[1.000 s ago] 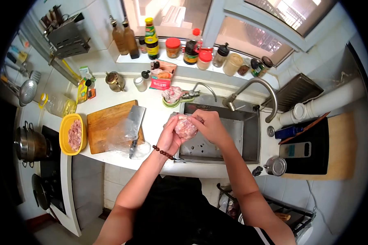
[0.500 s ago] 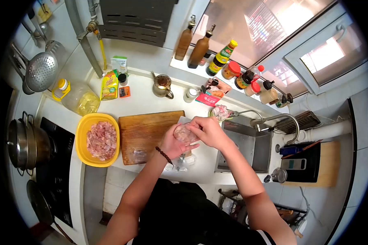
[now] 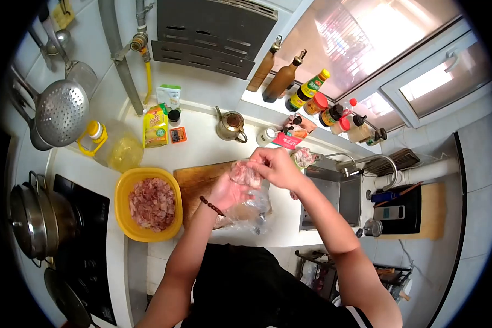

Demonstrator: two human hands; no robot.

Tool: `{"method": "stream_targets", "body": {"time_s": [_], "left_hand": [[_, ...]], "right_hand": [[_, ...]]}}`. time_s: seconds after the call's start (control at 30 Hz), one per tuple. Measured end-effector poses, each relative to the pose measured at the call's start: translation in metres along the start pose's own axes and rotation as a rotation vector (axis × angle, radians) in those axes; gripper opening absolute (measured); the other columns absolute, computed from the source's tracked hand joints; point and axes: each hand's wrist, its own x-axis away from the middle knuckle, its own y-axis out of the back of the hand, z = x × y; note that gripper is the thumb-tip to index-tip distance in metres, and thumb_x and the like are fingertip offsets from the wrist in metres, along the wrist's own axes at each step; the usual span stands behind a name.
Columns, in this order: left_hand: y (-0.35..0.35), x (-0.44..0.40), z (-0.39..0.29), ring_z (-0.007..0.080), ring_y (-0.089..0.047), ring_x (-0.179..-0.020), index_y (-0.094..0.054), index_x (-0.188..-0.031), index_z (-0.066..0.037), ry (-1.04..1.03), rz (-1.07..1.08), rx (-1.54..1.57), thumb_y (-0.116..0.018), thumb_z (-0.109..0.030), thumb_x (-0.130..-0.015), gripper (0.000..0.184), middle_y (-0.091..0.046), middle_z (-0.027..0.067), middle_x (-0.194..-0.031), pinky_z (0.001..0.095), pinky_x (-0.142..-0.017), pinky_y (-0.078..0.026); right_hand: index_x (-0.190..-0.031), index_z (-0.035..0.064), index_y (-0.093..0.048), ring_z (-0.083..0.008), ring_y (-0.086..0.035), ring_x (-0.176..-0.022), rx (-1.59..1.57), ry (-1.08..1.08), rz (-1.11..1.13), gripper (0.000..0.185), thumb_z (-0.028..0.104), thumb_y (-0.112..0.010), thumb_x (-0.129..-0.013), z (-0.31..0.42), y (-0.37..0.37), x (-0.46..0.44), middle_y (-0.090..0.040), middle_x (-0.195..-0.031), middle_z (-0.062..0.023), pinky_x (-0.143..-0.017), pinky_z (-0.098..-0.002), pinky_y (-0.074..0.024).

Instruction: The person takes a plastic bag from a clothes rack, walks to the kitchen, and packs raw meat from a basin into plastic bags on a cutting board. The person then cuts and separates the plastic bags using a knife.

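Observation:
A clear plastic bag [image 3: 250,210] hangs crumpled between my hands, with what looks like pale pink meat [image 3: 245,174] in its upper part. My left hand [image 3: 228,192], a dark beaded bracelet at its wrist, is turned palm up and holds the bag from the left and below. From the right, my right hand [image 3: 277,167] pinches the bag's upper edge, its fingertips pressed together. Beneath them lies a wooden cutting board [image 3: 194,177], partly covered by my hands and the bag. To its left stands a yellow basin [image 3: 120,210] of chopped raw meat [image 3: 152,203].
A metal teapot [image 3: 230,126], a white-lidded jar [image 3: 267,135] and seasoning packets [image 3: 156,126] stand behind the board. An oil jug [image 3: 126,153] is behind the basin. Right is the sink [image 3: 339,199]; left, a black stove [image 3: 87,240]. Several bottles [image 3: 283,79] line the windowsill.
The view has shifted, so the counter things appear lower and further right. Between my hands, the bag now spreads out larger below the meat. Both hands keep their hold.

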Motion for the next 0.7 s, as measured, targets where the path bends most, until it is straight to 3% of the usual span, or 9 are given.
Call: {"method": "stream_targets", "body": {"time_s": [0.1, 0.13, 0.2, 0.37, 0.5, 0.63, 0.7], "left_hand": [[-0.002, -0.001, -0.01, 0.0281, -0.06, -0.126, -0.051, -0.14, -0.012, -0.363, -0.088, -0.069, -0.044, -0.037, -0.11, 0.04, -0.059, 0.0073, -0.139, 0.049, -0.1, -0.055], [0.0, -0.003, -0.011, 0.0281, -0.06, -0.126, -0.051, -0.14, -0.012, -0.355, -0.087, -0.07, -0.044, -0.037, -0.11, 0.04, -0.059, 0.0073, -0.139, 0.049, -0.1, -0.055], [-0.001, -0.008, -0.016, 0.0247, -0.059, -0.126, -0.049, -0.142, -0.012, -0.679, -0.048, -0.345, -0.045, -0.033, -0.11, 0.038, -0.058, 0.0063, -0.138, 0.0442, -0.1, -0.055], [-0.02, -0.009, -0.017, 0.0206, -0.062, -0.12, -0.049, -0.14, -0.013, -0.467, -0.193, -0.218, -0.042, -0.04, -0.112, 0.04, -0.059, 0.0057, -0.136, 0.0404, -0.095, -0.056], [-0.024, -0.014, -0.015, 0.0164, -0.066, -0.106, -0.05, -0.138, -0.014, -0.358, -0.229, -0.122, -0.037, -0.05, -0.112, 0.046, -0.064, 0.0043, -0.124, 0.0351, -0.083, -0.055], [-0.027, -0.026, -0.012, 0.011, -0.065, -0.092, -0.057, -0.127, -0.016, -0.316, -0.417, -0.185, -0.041, -0.053, -0.11, 0.044, -0.068, 0.0005, -0.103, 0.0284, -0.07, -0.05], [-0.015, -0.031, -0.009, 0.0127, -0.066, -0.095, -0.057, -0.121, -0.016, -0.333, -0.415, -0.186, -0.045, -0.053, -0.109, 0.041, -0.068, 0.0008, -0.103, 0.0325, -0.074, -0.052]], "right_hand": [[-0.087, -0.0016, -0.065, -0.0119, -0.053, -0.057, -0.021, -0.056, -0.038, 0.016, 0.011, -0.073, -0.094, -0.006, 0.009, -0.006, -0.06, -0.063, -0.0062, -0.055, -0.031, -0.0455], [-0.088, -0.0016, -0.065, -0.012, -0.053, -0.057, -0.011, -0.082, -0.059, 0.017, 0.012, -0.073, -0.094, -0.008, 0.009, -0.007, -0.059, -0.063, -0.0061, -0.055, -0.0312, -0.0453], [-0.088, -0.0016, -0.064, -0.0115, -0.053, -0.058, -0.024, -0.141, -0.062, 0.017, 0.012, -0.072, -0.094, -0.014, 0.006, -0.011, -0.059, -0.063, -0.0059, -0.055, -0.031, -0.0451], [-0.089, -0.0014, -0.064, -0.01, -0.052, -0.059, -0.092, -0.146, -0.091, 0.017, 0.013, -0.071, -0.096, -0.015, -0.001, -0.013, -0.06, -0.065, -0.0059, -0.056, -0.0295, -0.0457], [-0.089, -0.0004, -0.065, -0.0123, -0.056, -0.059, -0.084, -0.112, -0.053, 0.014, 0.011, -0.071, -0.095, -0.017, -0.003, -0.01, -0.063, -0.066, -0.0072, -0.058, -0.0307, -0.0474], [-0.092, -0.0001, -0.064, -0.0252, -0.066, -0.065, 0.006, 0.012, -0.024, 0.01, 0.008, -0.069, -0.093, -0.015, -0.02, -0.007, -0.068, -0.074, -0.013, -0.063, -0.0359, -0.0522], [-0.1, -0.0003, -0.062, -0.0369, -0.069, -0.075, 0.036, 0.031, -0.005, 0.011, 0.007, -0.067, -0.093, -0.02, -0.032, -0.005, -0.07, -0.082, -0.0187, -0.069, -0.0412, -0.0553]]}}
